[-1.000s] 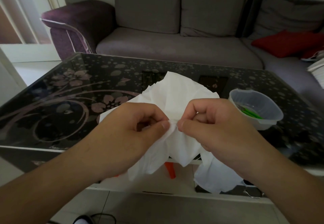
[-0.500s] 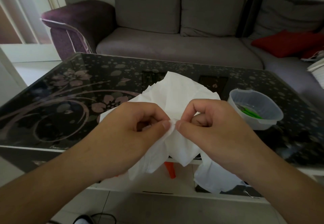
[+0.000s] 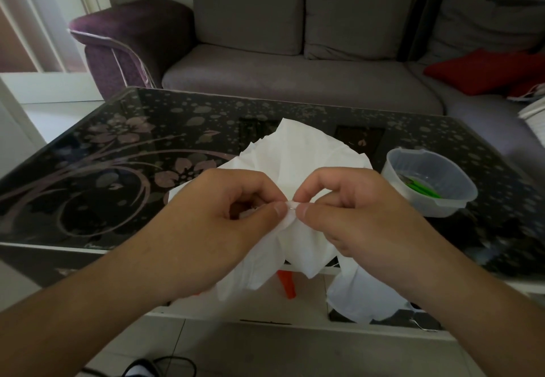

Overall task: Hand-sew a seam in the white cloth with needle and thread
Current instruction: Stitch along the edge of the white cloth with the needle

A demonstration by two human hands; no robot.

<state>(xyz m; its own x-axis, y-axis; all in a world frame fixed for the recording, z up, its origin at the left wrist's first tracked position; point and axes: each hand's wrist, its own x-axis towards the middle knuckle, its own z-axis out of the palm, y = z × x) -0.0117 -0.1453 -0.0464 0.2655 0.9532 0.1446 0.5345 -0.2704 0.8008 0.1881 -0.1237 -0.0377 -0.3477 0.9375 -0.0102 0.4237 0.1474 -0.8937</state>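
Note:
A crumpled white cloth (image 3: 306,155) lies on the black glass table (image 3: 118,170) and hangs over its near edge. My left hand (image 3: 224,223) pinches a fold of the cloth between thumb and forefinger. My right hand (image 3: 354,214) pinches right beside it, thumb tip nearly touching the left thumb. A short silvery bit of the needle (image 3: 292,205) shows between the two thumbs. The thread is too fine to make out.
A clear plastic tub (image 3: 429,181) with green items inside stands on the table to the right of my hands. A grey sofa (image 3: 295,75) with a red cushion (image 3: 483,71) runs behind the table. An orange object (image 3: 286,283) shows under the table edge.
Both hands stay pinched together at the same fold. The right thumb and forefinger shifted slightly, closing in on the left thumb and then easing off; a glint of needle shows between them.

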